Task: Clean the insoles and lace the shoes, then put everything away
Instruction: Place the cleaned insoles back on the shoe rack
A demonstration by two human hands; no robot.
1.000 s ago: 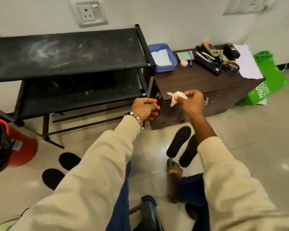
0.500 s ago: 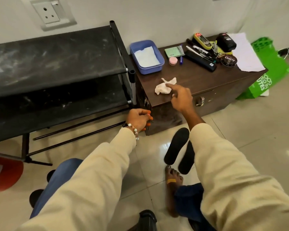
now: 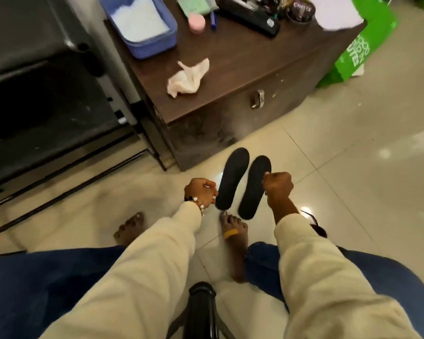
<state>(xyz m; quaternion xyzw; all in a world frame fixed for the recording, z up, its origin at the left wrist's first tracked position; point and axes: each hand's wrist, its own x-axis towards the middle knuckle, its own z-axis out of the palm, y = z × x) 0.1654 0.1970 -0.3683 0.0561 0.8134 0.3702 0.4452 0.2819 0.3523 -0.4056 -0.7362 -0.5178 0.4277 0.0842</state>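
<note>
Both hands hang over the glossy cream floor tiles (image 3: 353,167), fingers curled and holding nothing, the left hand (image 3: 201,190) and right hand (image 3: 277,185) flanking two black insoles (image 3: 233,178), while beyond them a crumpled wipe (image 3: 187,78) lies on the brown tabletop (image 3: 242,62).

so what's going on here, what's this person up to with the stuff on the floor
A seated, barefoot person is reaching down toward two black insoles lying side by side on the tiled floor. Neither the left hand nor the right hand holds anything; both have their fingers curled just above the insoles. A crumpled white wipe lies on the brown cabinet, near a blue tray. No shoes or laces are in sight.
</note>
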